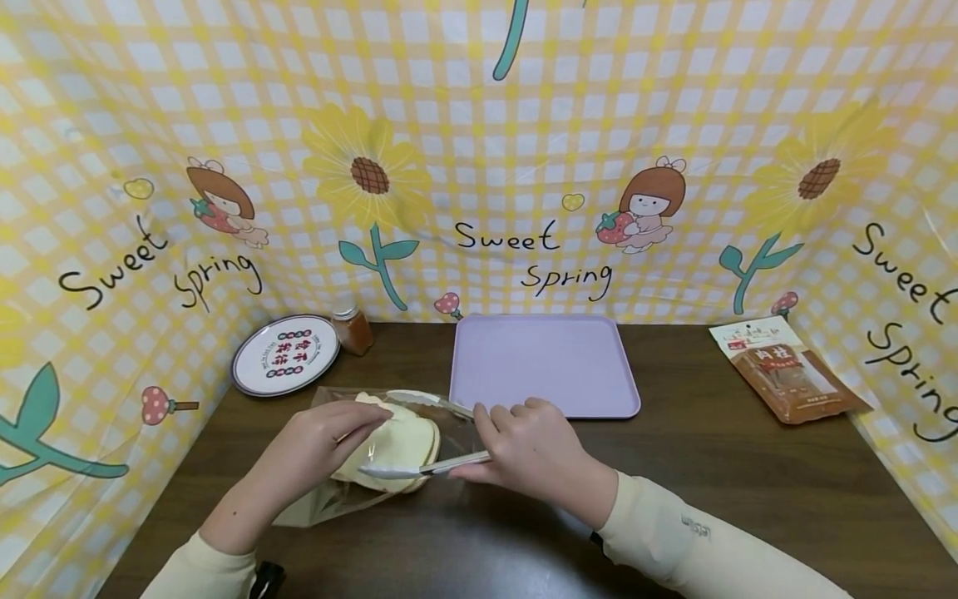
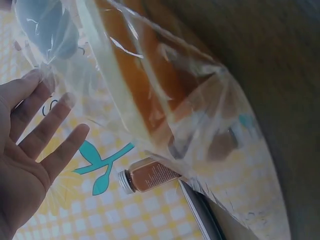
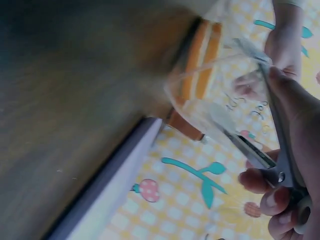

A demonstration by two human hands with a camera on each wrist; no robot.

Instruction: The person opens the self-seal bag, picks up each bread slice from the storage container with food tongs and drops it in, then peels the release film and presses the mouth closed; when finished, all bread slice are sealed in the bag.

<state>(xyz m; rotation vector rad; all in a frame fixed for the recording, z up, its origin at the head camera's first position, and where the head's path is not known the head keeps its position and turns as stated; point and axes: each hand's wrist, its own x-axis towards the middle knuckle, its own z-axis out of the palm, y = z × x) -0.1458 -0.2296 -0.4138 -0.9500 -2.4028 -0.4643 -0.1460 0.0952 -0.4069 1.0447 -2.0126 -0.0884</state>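
A clear plastic bag (image 1: 303, 506) lies on the table with slices of bread (image 1: 407, 437) in it, pale with brown crusts. My left hand (image 1: 318, 437) pinches the bag's film between thumb and forefinger, above the bread; its other fingers are spread in the left wrist view. Metal tongs (image 1: 454, 462) are gripped in my right hand (image 1: 520, 441). Their two arms stand apart, with the tips over the bread at its far and near sides. One pale tong tip (image 2: 50, 30) shows behind the film in the left wrist view.
A white plate (image 1: 258, 353) with red lettering and a spice jar (image 1: 355, 333) stand at the back left. Behind my right hand lies a lilac tray (image 1: 546, 366). A brown-and-white packet (image 1: 793, 374) lies at the right, by the patterned cloth wall.
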